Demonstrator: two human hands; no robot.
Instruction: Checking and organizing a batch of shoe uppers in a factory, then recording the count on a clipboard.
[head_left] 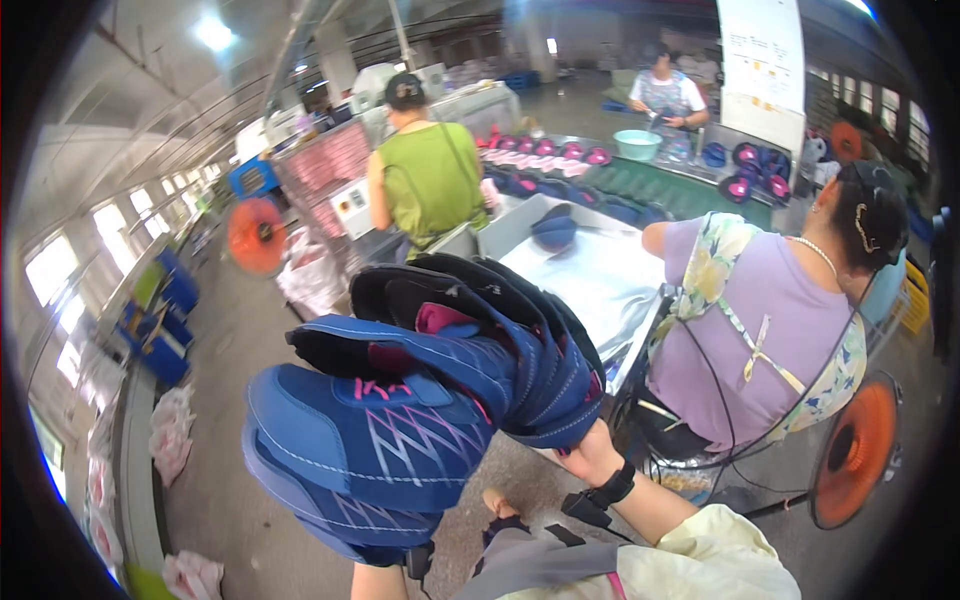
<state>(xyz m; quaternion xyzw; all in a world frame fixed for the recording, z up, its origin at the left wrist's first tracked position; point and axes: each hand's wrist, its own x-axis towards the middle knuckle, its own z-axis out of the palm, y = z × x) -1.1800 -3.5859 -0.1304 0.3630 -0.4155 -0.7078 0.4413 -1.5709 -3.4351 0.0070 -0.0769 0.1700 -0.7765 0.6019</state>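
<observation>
While you carry the stack of blue uppers (420, 400) chest-high, your right hand (585, 455) is clamped under its right end. Your left hand is hidden beneath the stack, so its grip cannot be told. Next, I judge, you need a steady set-down at the table (600, 280).

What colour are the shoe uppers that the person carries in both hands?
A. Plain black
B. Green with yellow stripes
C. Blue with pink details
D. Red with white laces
C: the stacked shoe uppers are blue with a zigzag pattern and pink details.
</observation>
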